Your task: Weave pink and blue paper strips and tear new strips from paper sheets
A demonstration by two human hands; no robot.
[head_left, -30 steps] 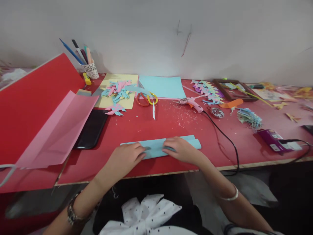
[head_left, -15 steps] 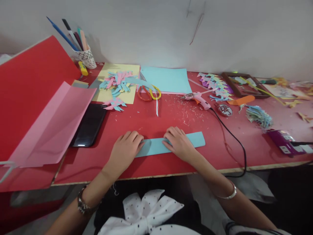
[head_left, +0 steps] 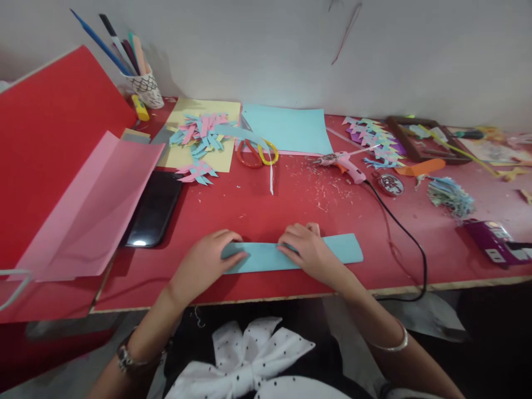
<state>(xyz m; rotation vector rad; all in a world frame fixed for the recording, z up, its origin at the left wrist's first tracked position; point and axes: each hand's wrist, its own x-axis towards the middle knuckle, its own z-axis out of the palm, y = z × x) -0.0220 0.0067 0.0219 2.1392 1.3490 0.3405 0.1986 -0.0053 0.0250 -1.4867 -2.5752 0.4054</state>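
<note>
A light-blue folded paper strip [head_left: 264,257] lies lengthwise near the table's front edge. My left hand [head_left: 201,263] has its left end between thumb and curled fingers. Past the strip's middle, my right hand [head_left: 310,252] grips it, with the thumb on the near face and the fingers over the far edge. The strip's right end sticks out beyond that hand. Fingertips on the far side of the paper are partly hidden.
Behind the hands lie scissors [head_left: 249,155] with red and yellow handles, a blue sheet [head_left: 286,130] and a pink glue gun [head_left: 343,165] with its cord trailing right. A black phone [head_left: 153,210] and pink sheets [head_left: 120,205] are at left, a purple power box [head_left: 490,241] at right.
My left hand has shifted slightly left and its grip at the strip's end has changed. The strip's right end now sits farther right and lower in view. The camera view has shifted a little.
</note>
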